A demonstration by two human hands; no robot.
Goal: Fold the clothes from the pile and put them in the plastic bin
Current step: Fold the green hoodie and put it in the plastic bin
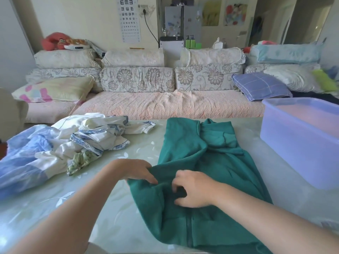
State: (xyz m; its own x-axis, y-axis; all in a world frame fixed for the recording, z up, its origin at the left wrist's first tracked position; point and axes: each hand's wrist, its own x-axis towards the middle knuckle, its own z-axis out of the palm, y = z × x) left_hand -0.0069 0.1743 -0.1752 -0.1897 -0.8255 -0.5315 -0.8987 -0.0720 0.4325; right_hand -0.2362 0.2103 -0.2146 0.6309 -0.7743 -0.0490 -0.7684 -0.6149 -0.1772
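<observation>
A teal green garment (pixel 198 154) lies spread down the middle of the table, its far part bunched near the back edge. My left hand (pixel 135 171) grips a fold at its left edge. My right hand (pixel 192 189) sits just to the right, fingers curled into the fabric, pinching it. A pile of clothes (pixel 60 145), white, blue-patterned and light blue, lies on the left of the table. The pale blue translucent plastic bin (pixel 286 149) stands at the right; no clothes show inside it from here.
The table (pixel 117 213) has a glossy pale green floral top. Behind it runs a sofa (pixel 165 105) with floral cushions and pillows. A chair back (pixel 11 110) shows at the far left.
</observation>
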